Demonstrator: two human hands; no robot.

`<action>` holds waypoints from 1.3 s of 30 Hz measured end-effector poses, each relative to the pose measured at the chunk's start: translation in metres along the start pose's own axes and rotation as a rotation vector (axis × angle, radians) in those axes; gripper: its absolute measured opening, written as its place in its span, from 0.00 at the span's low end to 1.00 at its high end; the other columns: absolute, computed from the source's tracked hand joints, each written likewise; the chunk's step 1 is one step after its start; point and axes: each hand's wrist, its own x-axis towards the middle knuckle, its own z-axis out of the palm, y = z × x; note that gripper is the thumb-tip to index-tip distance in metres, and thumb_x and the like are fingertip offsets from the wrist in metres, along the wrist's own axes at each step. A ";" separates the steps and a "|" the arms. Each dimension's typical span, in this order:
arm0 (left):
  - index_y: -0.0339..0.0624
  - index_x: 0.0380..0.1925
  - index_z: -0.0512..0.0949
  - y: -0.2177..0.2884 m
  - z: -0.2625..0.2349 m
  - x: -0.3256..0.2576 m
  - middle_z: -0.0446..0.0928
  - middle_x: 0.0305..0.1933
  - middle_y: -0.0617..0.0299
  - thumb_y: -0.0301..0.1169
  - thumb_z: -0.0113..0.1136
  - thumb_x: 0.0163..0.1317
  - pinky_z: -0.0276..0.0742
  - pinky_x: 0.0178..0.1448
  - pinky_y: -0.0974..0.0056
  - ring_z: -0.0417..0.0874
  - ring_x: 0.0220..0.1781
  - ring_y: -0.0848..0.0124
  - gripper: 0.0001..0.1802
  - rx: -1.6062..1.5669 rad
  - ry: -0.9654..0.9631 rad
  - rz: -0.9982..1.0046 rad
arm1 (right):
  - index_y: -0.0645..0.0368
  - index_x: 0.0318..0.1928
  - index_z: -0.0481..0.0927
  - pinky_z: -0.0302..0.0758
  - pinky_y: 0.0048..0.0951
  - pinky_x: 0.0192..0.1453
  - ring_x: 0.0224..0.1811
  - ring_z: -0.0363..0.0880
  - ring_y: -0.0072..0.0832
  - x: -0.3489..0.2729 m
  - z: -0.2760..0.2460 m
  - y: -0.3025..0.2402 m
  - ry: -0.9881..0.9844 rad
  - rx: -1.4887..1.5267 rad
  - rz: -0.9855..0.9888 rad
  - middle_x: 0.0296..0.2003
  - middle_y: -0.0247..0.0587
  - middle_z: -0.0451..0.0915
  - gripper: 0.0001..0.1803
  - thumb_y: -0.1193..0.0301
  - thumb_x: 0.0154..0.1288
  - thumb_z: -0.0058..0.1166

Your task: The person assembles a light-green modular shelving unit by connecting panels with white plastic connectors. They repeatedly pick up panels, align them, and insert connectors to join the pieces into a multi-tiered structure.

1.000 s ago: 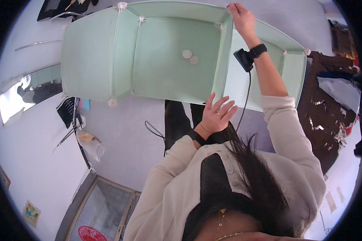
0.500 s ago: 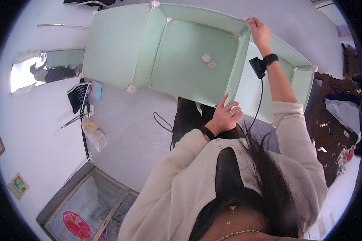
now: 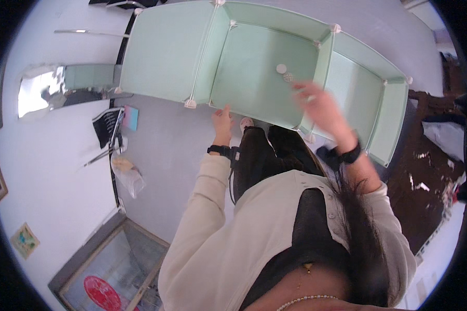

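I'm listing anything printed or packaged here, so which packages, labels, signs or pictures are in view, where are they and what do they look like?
Framed picture: on the floor at lower left, rectangular, with a red round emblem.
Small picture: on the left wall, square, yellowish.
Plastic bag: on the floor by the wall, clear, crumpled.

A lived-in room at home is showing here: a mint-green panel shelf (image 3: 254,67) is standing on a grey floor (image 3: 166,150) (framed pictures (image 3: 25,239) are leaning nearby, beside a mirror (image 3: 41,93)).

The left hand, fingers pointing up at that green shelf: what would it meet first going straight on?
Most likely the front edge of the mint green panel shelf. The left hand already has its fingertips at or just short of that edge; depth is hard to judge.
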 end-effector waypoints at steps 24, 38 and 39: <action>0.42 0.41 0.71 -0.016 -0.015 0.050 0.75 0.36 0.61 0.25 0.64 0.59 0.80 0.42 0.63 0.78 0.39 0.68 0.13 -0.308 -0.126 -0.197 | 0.50 0.57 0.78 0.58 0.50 0.73 0.70 0.59 0.50 0.081 0.184 0.145 0.385 -0.629 0.494 0.66 0.47 0.66 0.25 0.78 0.57 0.53; 0.33 0.53 0.75 0.076 -0.016 -0.074 0.80 0.46 0.56 0.31 0.60 0.68 0.77 0.49 0.61 0.81 0.48 0.68 0.18 0.124 -0.660 0.445 | 0.56 0.57 0.77 0.69 0.42 0.65 0.62 0.70 0.50 0.041 0.156 0.147 0.799 -0.199 0.454 0.58 0.54 0.73 0.28 0.88 0.57 0.42; 0.31 0.50 0.77 0.085 -0.012 -0.089 0.81 0.45 0.55 0.29 0.58 0.68 0.77 0.47 0.62 0.83 0.44 0.66 0.14 0.061 -0.567 0.930 | 0.56 0.57 0.77 0.70 0.41 0.64 0.60 0.72 0.50 0.039 0.154 0.147 0.841 -0.168 0.445 0.57 0.55 0.74 0.27 0.88 0.58 0.42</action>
